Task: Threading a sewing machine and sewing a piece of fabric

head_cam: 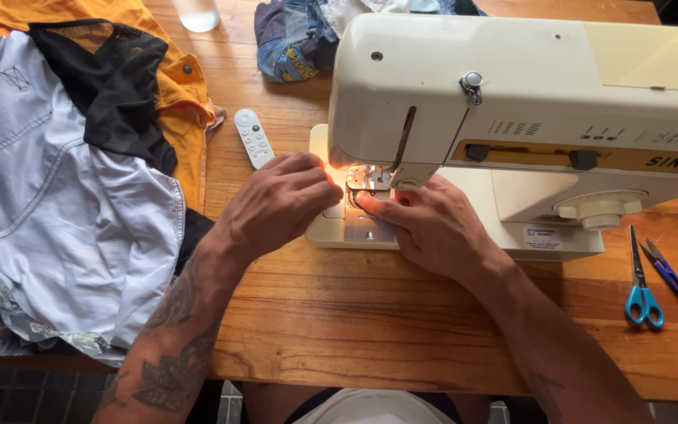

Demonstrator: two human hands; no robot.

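Working at the needle area of a cream sewing machine (527, 102), both hands meet under the lit head, near the middle of the wooden surface (370, 314).

- Left hand (276, 206): fingers curled together against the presser foot (368, 179); whether they pinch anything cannot be told.
- Right hand (433, 228): fingertips pressed by the metal needle plate (359, 220), thumb and forefinger close together; any thread between them is too fine to see.
- Handling, as judged: the machine looks heavy and rigid, best left standing and gripped only by its body. The foot and needle parts are small, hard and sharp, wanting a light fingertip hold from the sides.
- Nearby: white remote control (253, 137) just left of the machine; blue-handled scissors (641, 286) and small snips (668, 271) toward the right edge; white denim jacket (56, 204) with orange and black garments heaped at the left edge.
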